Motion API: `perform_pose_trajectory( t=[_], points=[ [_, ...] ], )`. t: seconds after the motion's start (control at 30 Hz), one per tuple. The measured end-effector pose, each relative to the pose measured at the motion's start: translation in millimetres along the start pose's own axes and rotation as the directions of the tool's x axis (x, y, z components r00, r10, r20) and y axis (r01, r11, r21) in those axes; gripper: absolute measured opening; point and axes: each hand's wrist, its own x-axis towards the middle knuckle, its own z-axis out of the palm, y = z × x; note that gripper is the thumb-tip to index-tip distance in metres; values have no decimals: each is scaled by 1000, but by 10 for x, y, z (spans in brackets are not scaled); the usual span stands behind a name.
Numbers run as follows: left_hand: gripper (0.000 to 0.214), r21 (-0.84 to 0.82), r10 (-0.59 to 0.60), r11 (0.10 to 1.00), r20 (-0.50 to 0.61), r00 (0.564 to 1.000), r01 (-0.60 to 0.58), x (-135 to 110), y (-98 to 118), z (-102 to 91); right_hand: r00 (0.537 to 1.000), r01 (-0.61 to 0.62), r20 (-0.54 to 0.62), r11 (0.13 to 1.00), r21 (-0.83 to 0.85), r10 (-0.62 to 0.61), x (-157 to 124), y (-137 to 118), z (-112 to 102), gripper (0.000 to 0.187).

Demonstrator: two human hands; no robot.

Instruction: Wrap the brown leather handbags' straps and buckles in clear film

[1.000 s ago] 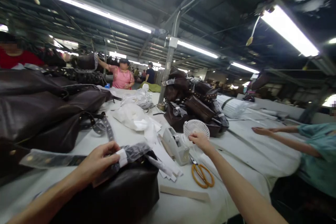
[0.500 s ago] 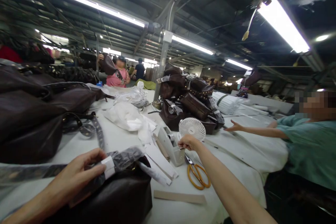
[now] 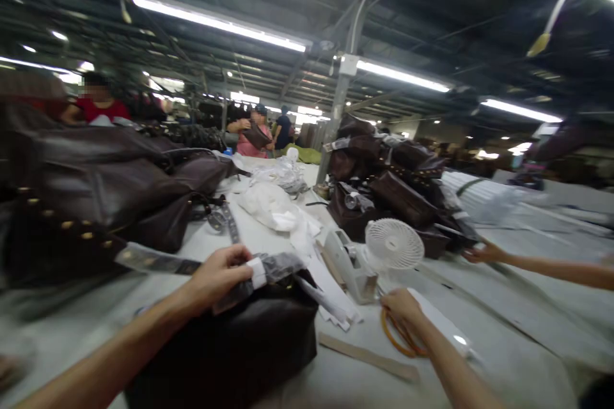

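My left hand [image 3: 225, 275] is closed on a plastic-wrapped strap [image 3: 283, 263] with a white band round it. The strap lies across the top of a dark brown leather bag [image 3: 259, 345] standing in front of me. My right hand [image 3: 401, 307] is down on the table, its fingers curled over the scissors [image 3: 396, 340]. Their orange handle loops show below the hand; the blades are hidden. Just beyond stands a white tape dispenser [image 3: 352, 268] with a small white fan [image 3: 394, 244] beside it.
Brown bags are heaped at left [image 3: 110, 179] and around the metal post [image 3: 340, 96]. White wrapping [image 3: 273, 204], paper strips [image 3: 336, 287] and a tan strip [image 3: 369, 356] lie on the table. Another person's hand [image 3: 484, 252] touches the right heap. More people are behind.
The view has turned left. My right hand has left the tape dispenser and come down to the scissors. My left hand keeps hold of the strap. The co-worker's hand has reached the bag heap.
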Motion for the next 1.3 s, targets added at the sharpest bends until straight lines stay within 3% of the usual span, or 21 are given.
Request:
perform_pose_trajectory(
  t=[0.07, 0.1, 0.2, 0.33, 0.43, 0.53, 0.8, 0.93, 1.07, 1.3],
  points=[
    [23, 34, 43, 999, -4, 999, -43, -24, -19, 19, 999, 26, 25, 1000, 12, -26, -89, -141, -36, 43],
    [21, 83, 69, 994, -13, 998, -68, -27, -35, 24, 997, 48, 50, 996, 76, -52, -174, -260, -52, 40],
    [17, 262, 137, 957, -51, 989, -120, -51, -53, 37, 943, 104, 224, 858, 503, -246, -665, -766, 8, 32],
    [16, 359, 191, 920, -58, 980, -158, -115, -20, 48, 851, 92, 344, 757, 647, -397, -1384, -1462, 475, 41],
    [16, 382, 243, 901, -48, 969, -208, -136, -28, 46, 843, 106, 330, 731, 674, -426, -1532, -1702, 867, 43],
    [15, 396, 276, 888, -53, 960, -233, -131, -58, 46, 848, 115, 335, 760, 639, -410, -1473, -1737, 1062, 39],
    [15, 371, 260, 903, -72, 963, -216, -144, -33, 28, 884, 242, 247, 841, 484, -396, -1405, -1760, 1177, 32],
    [18, 323, 241, 925, -91, 966, -200, -97, -35, 31, 893, 169, 296, 863, 476, -338, -1444, -1750, 1158, 32],
    [18, 186, 201, 965, -85, 976, -183, 16, -97, 32, 878, 80, 352, 825, 560, -325, -1539, -1765, 1101, 35],
    [18, -2, 134, 991, -66, 989, -134, 50, -103, 34, 933, 179, 172, 822, 541, -317, -1538, -1702, 1163, 37]
  ],
)
